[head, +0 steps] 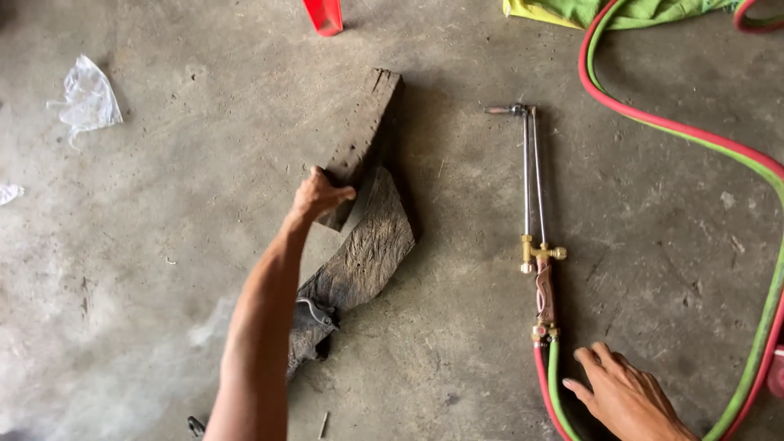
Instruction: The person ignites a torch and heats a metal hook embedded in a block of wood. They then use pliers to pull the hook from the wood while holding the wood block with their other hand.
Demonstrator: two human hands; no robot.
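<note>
At the lower right of the frame the right hand (625,396) is resting flat and unclenched on the floor, just beside the red and green hoses (549,384); a nudge could be dragging the cutting torch (535,220) askew. Farther up at centre, the left hand (318,196) is clutching the wooden block (367,135), which could be slipping onto the curved plank (367,245).

Red and green hoses (759,163)

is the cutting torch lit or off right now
Off, as far as shows: no flame at the tip of the cutting torch, which lies flat on the concrete floor.
</note>
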